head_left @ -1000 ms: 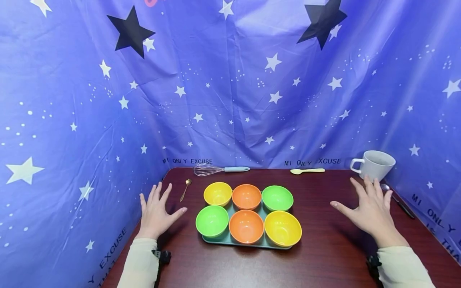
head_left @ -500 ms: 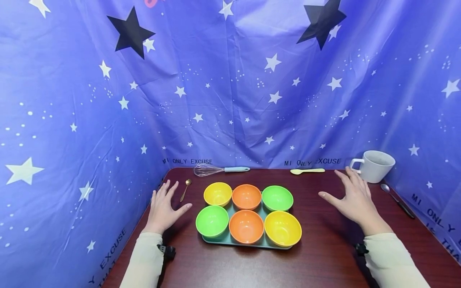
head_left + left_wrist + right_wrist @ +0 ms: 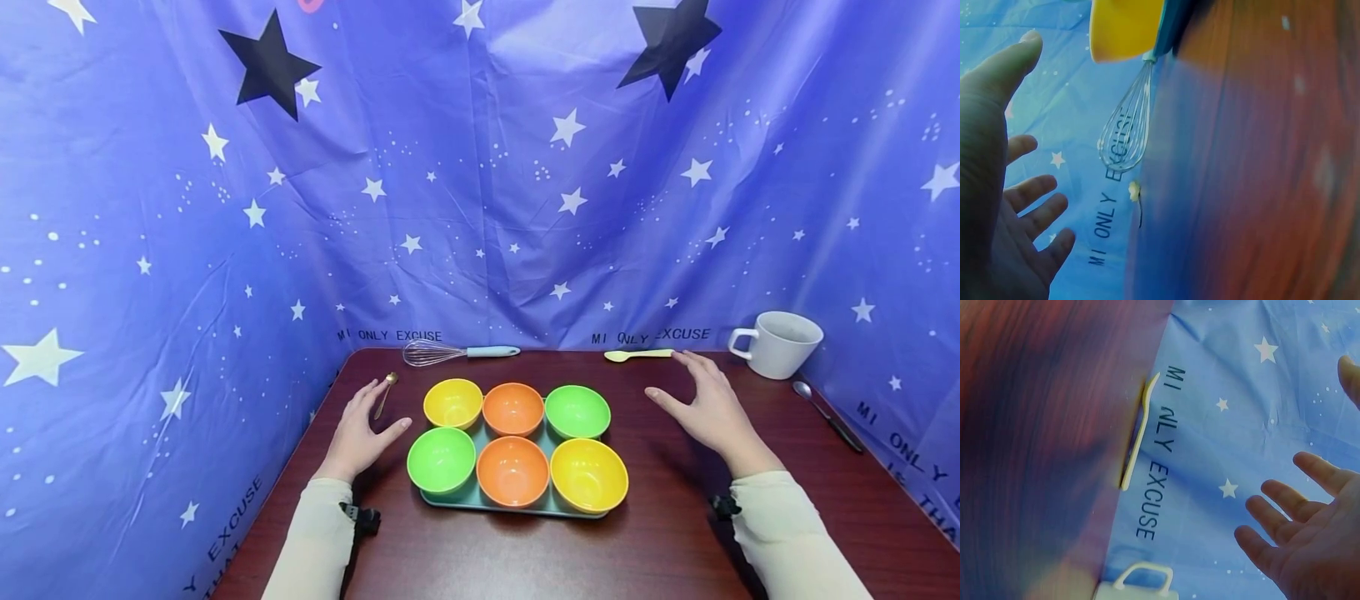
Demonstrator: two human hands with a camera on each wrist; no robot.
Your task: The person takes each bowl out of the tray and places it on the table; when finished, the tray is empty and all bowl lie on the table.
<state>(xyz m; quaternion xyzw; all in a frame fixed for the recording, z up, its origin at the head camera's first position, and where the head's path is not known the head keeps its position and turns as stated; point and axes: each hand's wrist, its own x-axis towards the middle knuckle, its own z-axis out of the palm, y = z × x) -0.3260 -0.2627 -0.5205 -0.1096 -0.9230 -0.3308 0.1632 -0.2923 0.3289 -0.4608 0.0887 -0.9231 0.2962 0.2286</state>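
Blue star-printed cloth (image 3: 480, 208) walls in a dark wooden table (image 3: 675, 533). At its middle a teal tray (image 3: 480, 502) holds six bowls (image 3: 513, 471) in two rows: yellow, orange, green behind, then green, orange, yellow in front. Just left of the tray, the left hand (image 3: 358, 433) hovers with fingers spread, holding nothing, near a small gold spoon (image 3: 386, 392). Right of the tray, the right hand (image 3: 705, 410) is also spread wide and empty, close to a pale yellow spoon (image 3: 637, 355). A whisk (image 3: 457, 352) lies along the back edge, a white mug (image 3: 777, 343) at the far right.
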